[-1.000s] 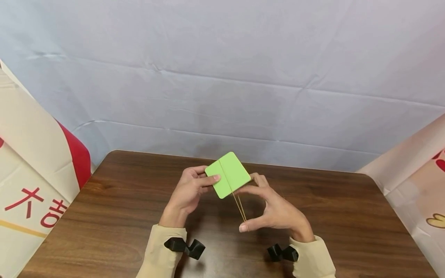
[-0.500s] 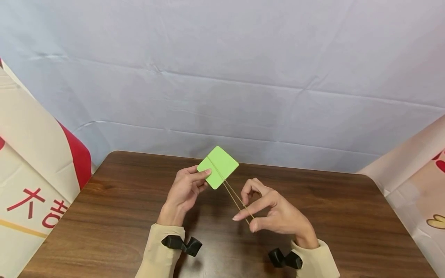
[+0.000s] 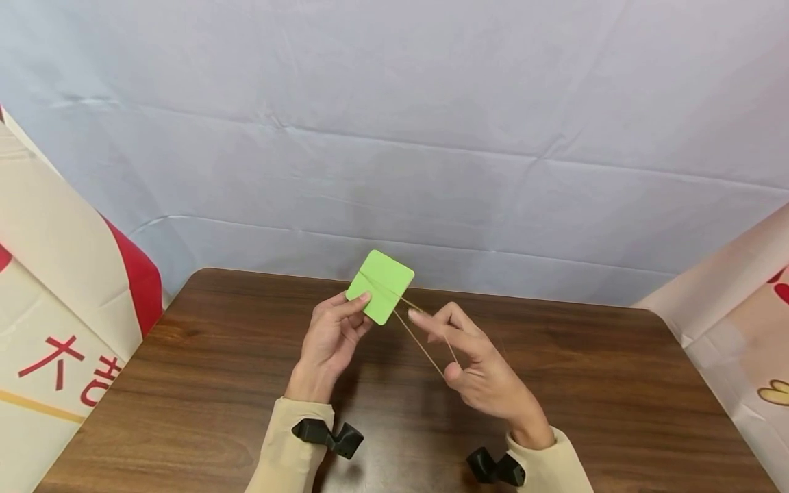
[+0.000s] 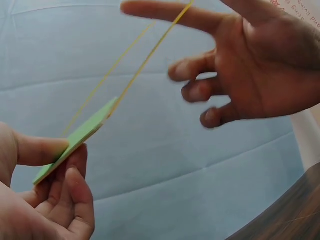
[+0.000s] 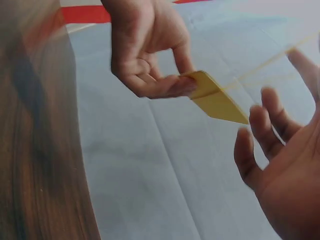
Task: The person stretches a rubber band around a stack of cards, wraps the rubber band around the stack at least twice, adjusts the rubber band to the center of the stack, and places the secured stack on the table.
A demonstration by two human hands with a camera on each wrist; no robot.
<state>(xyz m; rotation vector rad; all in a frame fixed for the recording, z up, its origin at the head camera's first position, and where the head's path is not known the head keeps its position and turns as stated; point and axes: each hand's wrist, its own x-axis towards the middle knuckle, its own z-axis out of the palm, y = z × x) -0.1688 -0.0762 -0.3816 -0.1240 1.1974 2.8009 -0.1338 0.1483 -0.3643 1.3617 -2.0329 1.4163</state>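
A thin green square card with rounded corners point(image 3: 390, 270) is pinched between the thumb and fingers of my left hand point(image 3: 327, 346), held up over the table. Its underside looks yellow in the right wrist view. Around the card runs a thin tan rubber band point(image 3: 419, 344), pulled out toward my right hand point(image 3: 487, 373). The right thumb and straight index finger stand spread apart inside the stretched loop, the other fingers loosely bent. In the left wrist view, the rubber band point(image 4: 148, 60) crosses in front of the right index finger. The card and the right hand do not touch.
Under both hands lies a dark brown wooden table point(image 3: 203, 383). Behind it hangs a pale cloth point(image 3: 394, 137). Printed sheets with red characters point(image 3: 55, 356) stand at the left, and another printed sheet point(image 3: 752, 342) at the right. Black straps sit on both wrists.
The right hand has drawn away from the card, stretching the rubber band, and its index finger has lifted, widening the loop. The left hand and card have shifted slightly left and up.
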